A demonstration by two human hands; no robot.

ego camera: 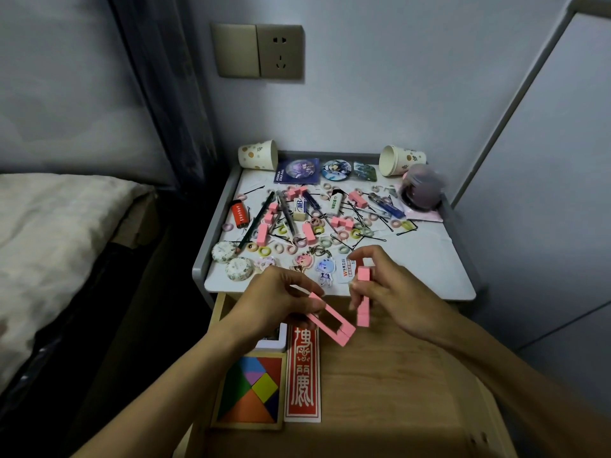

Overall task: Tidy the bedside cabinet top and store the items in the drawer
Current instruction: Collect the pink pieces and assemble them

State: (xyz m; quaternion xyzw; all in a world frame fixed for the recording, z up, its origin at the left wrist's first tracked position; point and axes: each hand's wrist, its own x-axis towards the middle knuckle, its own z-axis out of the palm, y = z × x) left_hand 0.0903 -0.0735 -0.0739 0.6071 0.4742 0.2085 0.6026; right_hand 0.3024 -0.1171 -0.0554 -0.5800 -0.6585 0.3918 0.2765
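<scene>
Both hands hover over the open drawer (396, 375), each pinching a piece of what looks like one pink puzzle. The left hand (281, 302) grips a hollow pink frame (344, 335), and the right hand (390, 292) holds an upright pink bar (363, 317) just beside it, probably to join them before storing. Inside the drawer lie a tangram (253, 391) and a red strip (302, 375). Beyond the drawer, the cabinet top (429, 259) is strewn with more pink blocks (263, 234), hair rings (264, 250) and hairpins (373, 239). Farthest from the drawer, a purple jar (421, 190) is blurred. In the drawer, a white box (276, 340) is mostly hidden under the left wrist.
</scene>
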